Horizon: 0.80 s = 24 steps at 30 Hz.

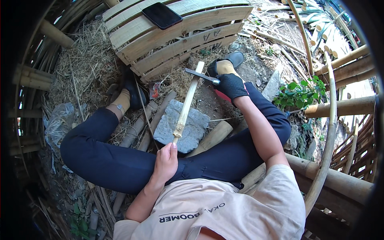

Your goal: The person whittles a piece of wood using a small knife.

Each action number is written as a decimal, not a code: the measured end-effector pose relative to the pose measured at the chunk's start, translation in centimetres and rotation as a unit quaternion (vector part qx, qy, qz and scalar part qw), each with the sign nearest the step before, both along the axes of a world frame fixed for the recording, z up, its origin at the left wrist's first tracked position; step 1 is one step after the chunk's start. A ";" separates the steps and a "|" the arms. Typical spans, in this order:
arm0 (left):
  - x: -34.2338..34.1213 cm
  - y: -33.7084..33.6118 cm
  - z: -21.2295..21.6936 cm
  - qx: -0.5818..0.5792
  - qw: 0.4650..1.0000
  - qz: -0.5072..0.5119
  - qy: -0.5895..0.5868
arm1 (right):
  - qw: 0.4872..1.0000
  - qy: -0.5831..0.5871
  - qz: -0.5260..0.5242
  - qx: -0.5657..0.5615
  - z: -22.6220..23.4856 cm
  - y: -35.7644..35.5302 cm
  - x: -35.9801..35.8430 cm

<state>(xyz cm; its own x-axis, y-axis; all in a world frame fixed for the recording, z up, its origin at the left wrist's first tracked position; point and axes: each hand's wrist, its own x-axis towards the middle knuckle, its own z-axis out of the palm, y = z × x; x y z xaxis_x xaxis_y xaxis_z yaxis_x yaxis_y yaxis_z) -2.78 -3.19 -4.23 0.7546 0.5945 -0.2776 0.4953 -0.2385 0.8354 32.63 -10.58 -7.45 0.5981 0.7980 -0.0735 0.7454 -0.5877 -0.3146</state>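
My bare left hand is closed round the near end of a pale bamboo stick. The stick points away from me, with a rough, frayed node just beyond my thumb. It passes over a grey stone block; I cannot tell whether it touches it. My right hand, in a black work glove with some pink on it, grips a knife. Its handle is mostly hidden in the glove. The metal blade lies across the stick near its far end, at or just above the wood.
A slatted wooden crate stands ahead, with a black phone on top. Bamboo poles lie round the stone. Straw covers the ground at left, beside a clear plastic bag. Leafy plants and bamboo rails are at right.
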 end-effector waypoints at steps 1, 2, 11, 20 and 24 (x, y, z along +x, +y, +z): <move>-0.2 0.1 -0.6 -0.009 1.000 -0.002 -0.016 | 1.000 0.002 0.001 0.002 0.3 0.1 -0.3; -0.1 0.2 -0.7 -0.007 1.000 -0.003 -0.016 | 1.000 0.016 -0.006 0.006 0.6 0.1 -0.5; -0.1 0.4 -0.1 -0.316 0.948 0.043 -0.022 | 0.999 0.045 0.024 0.007 0.7 0.4 -2.3; -0.5 0.7 0.6 -0.205 0.978 0.024 0.002 | 1.000 0.005 0.013 0.008 -1.3 1.4 -2.0; -0.4 0.6 1.5 -0.290 0.956 0.033 -0.027 | 0.999 -0.005 0.017 0.040 -1.0 1.5 -2.1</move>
<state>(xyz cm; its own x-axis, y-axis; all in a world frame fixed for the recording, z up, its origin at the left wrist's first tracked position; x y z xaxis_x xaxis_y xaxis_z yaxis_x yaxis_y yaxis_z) -3.22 -2.57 -2.74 0.7434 0.3993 -0.5366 0.4459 0.3020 0.8426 30.50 -9.11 -8.46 0.5707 0.8212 -0.0031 0.7682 -0.5352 -0.3515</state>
